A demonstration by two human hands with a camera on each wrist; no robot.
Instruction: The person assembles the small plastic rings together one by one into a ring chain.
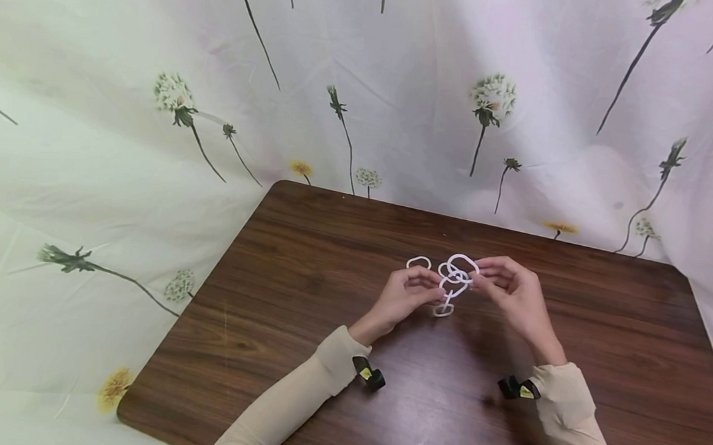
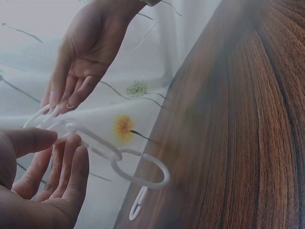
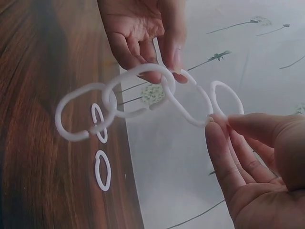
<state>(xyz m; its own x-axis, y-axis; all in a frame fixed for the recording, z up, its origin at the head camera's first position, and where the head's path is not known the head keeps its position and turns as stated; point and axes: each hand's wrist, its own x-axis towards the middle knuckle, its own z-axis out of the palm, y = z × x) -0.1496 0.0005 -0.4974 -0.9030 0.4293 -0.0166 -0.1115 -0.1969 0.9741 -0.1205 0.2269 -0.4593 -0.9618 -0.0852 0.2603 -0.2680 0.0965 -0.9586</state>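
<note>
Left hand [image 1: 399, 300], right hand [image 1: 521, 300], both curled

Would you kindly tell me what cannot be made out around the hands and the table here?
Head view: part of the leftmost white oval ring, hidden by the person's bare left hand.
Head view: most of the near edge of the dark brown wood-grain table, cut off by the picture's bottom.
Right wrist view: the pinched part of the white plastic-looking ring chain, hidden by the bare right hand.
</note>
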